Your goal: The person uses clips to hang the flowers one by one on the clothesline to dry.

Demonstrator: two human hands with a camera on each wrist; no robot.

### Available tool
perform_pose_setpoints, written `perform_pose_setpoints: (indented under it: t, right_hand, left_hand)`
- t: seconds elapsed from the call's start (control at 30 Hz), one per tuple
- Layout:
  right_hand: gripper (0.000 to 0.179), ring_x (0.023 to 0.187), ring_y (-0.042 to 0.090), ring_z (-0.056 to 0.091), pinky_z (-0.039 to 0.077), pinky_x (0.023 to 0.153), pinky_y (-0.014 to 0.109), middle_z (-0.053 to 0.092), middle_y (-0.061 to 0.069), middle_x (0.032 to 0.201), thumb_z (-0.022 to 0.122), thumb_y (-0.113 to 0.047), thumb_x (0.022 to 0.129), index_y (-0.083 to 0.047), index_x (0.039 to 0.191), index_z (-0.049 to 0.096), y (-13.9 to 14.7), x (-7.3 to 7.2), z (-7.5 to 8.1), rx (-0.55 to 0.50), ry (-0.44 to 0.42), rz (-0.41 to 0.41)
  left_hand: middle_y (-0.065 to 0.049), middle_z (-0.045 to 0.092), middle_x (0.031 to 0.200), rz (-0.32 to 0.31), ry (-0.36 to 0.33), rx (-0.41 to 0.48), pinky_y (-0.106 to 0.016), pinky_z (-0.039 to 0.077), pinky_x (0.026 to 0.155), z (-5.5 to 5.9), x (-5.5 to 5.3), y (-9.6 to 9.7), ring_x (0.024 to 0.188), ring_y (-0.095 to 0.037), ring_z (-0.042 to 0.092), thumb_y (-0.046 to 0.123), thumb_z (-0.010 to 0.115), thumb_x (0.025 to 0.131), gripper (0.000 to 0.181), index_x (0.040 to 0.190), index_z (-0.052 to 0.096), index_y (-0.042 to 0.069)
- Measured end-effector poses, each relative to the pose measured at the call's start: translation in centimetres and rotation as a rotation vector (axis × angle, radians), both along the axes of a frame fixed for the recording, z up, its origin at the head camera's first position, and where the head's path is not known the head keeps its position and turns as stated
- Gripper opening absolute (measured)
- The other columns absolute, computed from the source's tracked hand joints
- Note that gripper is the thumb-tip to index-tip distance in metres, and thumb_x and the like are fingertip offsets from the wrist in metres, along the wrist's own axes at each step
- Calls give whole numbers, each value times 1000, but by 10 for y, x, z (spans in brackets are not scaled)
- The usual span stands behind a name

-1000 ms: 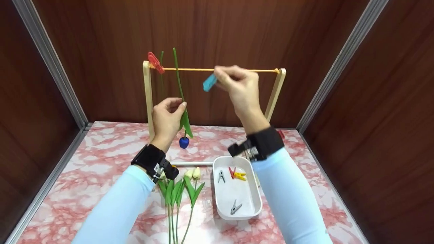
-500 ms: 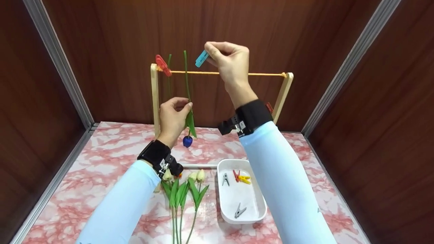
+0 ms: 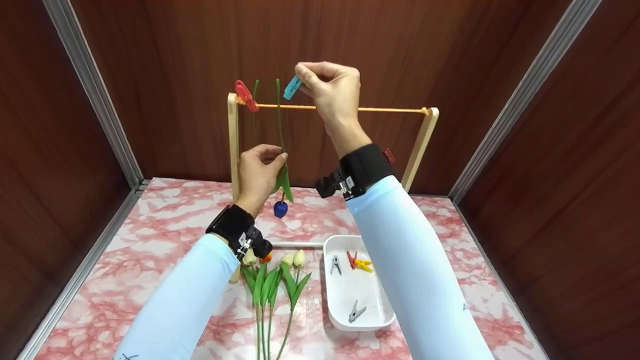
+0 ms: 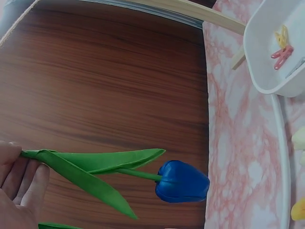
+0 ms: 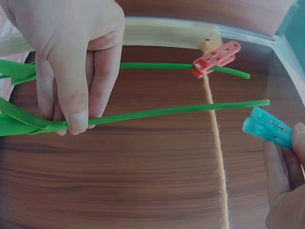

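Observation:
My left hand (image 3: pixel 260 172) pinches the stem of a blue tulip (image 3: pixel 280 209), which hangs head down with its stem crossing the orange cord (image 3: pixel 390 109). In the left wrist view the blue bloom (image 4: pixel 182 181) and its green leaves point away from the fingers. My right hand (image 3: pixel 336 95) pinches a blue clothespin (image 3: pixel 292 87) above the cord, beside the stem's upper end. The right wrist view shows this clothespin (image 5: pixel 268 126) apart from both stem and cord. A red clothespin (image 5: pixel 217 59) clips another green stem (image 5: pixel 157 66) to the cord near the left post.
Wooden posts (image 3: pixel 233 145) hold the cord at both ends. Several tulips (image 3: pixel 270 290) with cream blooms lie on the marbled table (image 3: pixel 165 215). Right of them, a white tray (image 3: pixel 350 322) holds grey, red and yellow clothespins. A wood-grain wall (image 3: pixel 450 50) stands behind.
My right hand has risen from below cord level to above it and shifted left, bringing the blue clothespin close to the stem's top. My left hand keeps its grip on the tulip.

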State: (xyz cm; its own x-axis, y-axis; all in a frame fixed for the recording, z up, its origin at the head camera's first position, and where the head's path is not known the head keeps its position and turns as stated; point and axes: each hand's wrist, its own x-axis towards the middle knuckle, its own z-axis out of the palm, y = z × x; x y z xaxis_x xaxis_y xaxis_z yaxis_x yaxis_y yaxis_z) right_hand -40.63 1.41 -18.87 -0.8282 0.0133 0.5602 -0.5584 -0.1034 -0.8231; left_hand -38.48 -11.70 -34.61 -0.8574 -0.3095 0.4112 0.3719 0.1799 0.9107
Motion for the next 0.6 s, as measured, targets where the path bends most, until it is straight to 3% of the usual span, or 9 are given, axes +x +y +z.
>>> perform_pose_setpoints:
  t: [0.6]
  right_hand:
    - [14,89,22,76,63,82,28,77,14,98,77,-3,93,5,105,81,-15,-3,-27,139,-77,6]
  left_hand:
    - [-13,77,97,17,-8,-37,-25,59,74,-2,0,-2,87,-21,72,7,78,96,15,107,79,-3]
